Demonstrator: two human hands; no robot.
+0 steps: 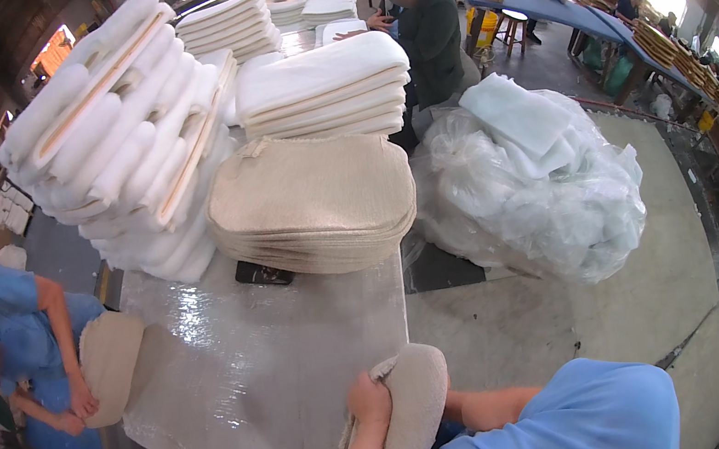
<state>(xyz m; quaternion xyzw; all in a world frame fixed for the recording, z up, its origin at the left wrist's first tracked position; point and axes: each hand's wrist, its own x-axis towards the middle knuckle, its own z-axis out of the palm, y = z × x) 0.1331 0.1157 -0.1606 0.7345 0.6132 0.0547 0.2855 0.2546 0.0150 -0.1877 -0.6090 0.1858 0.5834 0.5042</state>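
A beige cushion (416, 402) with a nubby fabric cover stands on edge against my body at the near edge of the table. Closed round its left edge, where the fabric folds over, is my left hand (370, 400). My right forearm (496, 406) reaches behind the cushion from the right. The cushion hides the fingers of that hand, so their grip does not show. Farther up the table lies a neat stack of matching beige cushions (308, 190), with a dark flat phone-like object (263, 273) at its front edge.
White padding slabs (115, 140) rise in a leaning pile at the back left, beside another white stack (320, 82). A clear plastic bag of white filling (540, 188) stands right of the table (204, 368). At left a co-worker (30, 320) holds a beige cushion; another person (429, 37) stands behind.
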